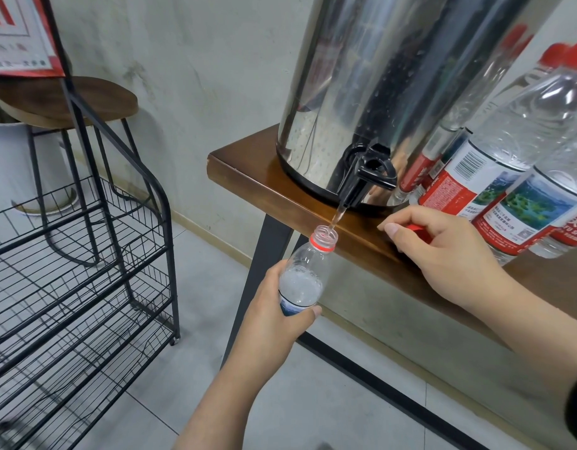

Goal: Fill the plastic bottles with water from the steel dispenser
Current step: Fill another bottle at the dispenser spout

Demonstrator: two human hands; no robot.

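The open bottle (308, 267), gripped by the left hand (277, 316), is held tilted directly below the tap (361, 180), while the red cap (418, 229) is pinched by the right hand (443, 251) just beside that tap.

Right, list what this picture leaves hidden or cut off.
Head view only:
- Dispenser: top cut by the upper edge.
- Held bottle: lower body behind the left hand.
- Red cap: mostly inside the right hand.
- Capped bottles: cropped at right.
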